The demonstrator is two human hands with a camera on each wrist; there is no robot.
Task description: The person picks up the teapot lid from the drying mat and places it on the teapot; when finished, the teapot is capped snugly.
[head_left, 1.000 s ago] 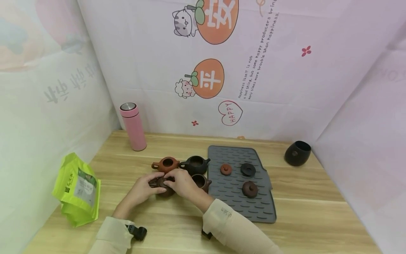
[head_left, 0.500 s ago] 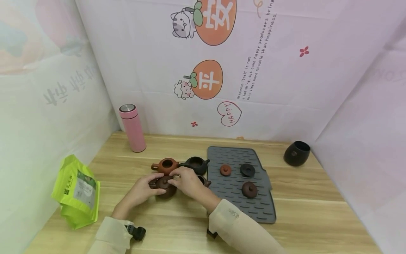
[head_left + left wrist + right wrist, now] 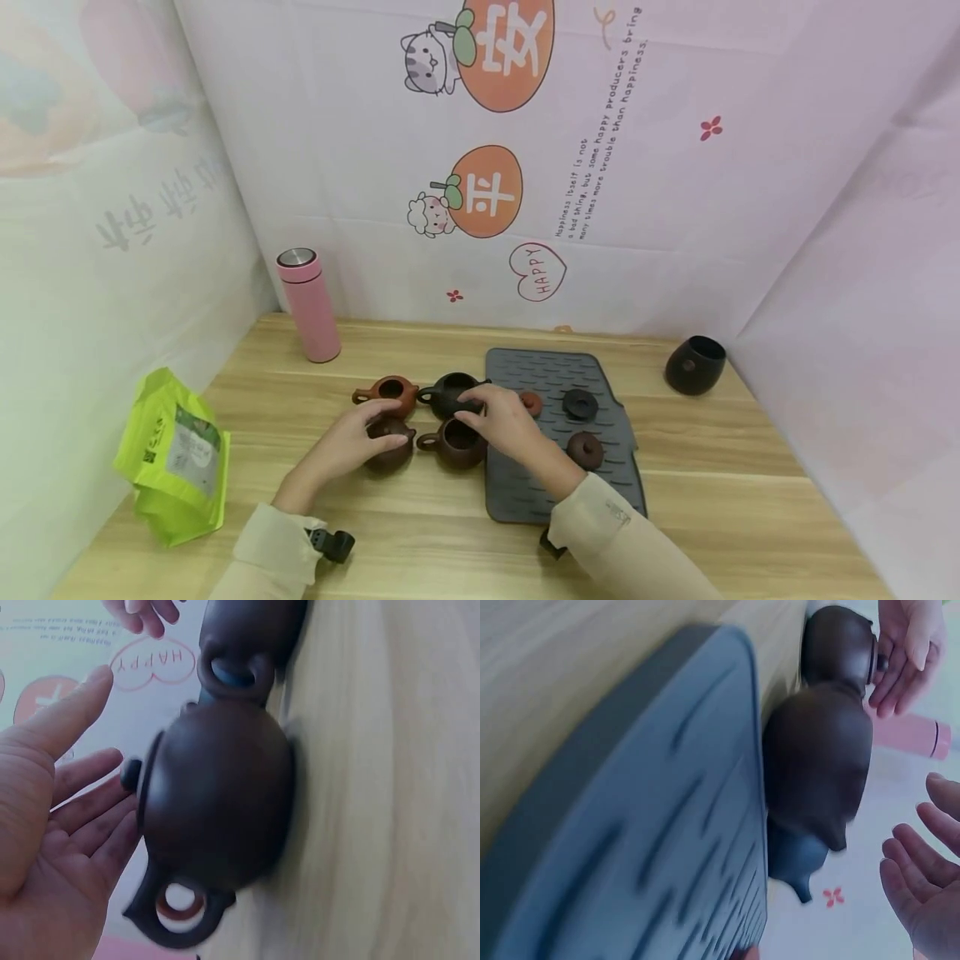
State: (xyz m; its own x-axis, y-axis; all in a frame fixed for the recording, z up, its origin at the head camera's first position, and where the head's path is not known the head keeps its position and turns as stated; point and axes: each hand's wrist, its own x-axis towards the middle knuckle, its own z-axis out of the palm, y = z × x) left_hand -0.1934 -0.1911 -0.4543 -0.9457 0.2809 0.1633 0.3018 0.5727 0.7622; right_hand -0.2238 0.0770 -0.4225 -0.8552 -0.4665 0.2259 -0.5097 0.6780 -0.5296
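A dark brown teapot [image 3: 388, 460] with its lid on stands on the table at front left. My left hand [image 3: 347, 446] is spread around its lid side; in the left wrist view the fingers are loosely extended close to the lid knob [image 3: 130, 774], and contact is unclear. My right hand [image 3: 506, 423] hovers, fingers loosely bent and holding nothing, over the right side of a lidless dark brown teapot [image 3: 459, 452]. Behind these stand a lidless reddish-brown teapot [image 3: 402, 397] and a lidless black teapot [image 3: 441, 402].
A grey ridged mat [image 3: 517, 496] lies right of the teapots. On it rest a reddish lid [image 3: 532, 404], a black lid [image 3: 581, 405] and a brown lid [image 3: 585, 450]. A pink flask [image 3: 311, 317], a green pouch [image 3: 176, 467] and a black cup [image 3: 696, 365] stand farther out.
My right hand has let go of the lid on the front-left teapot and moved right, above the lidless brown teapot. The left hand stays beside the lidded teapot, its fingers a little wider apart.
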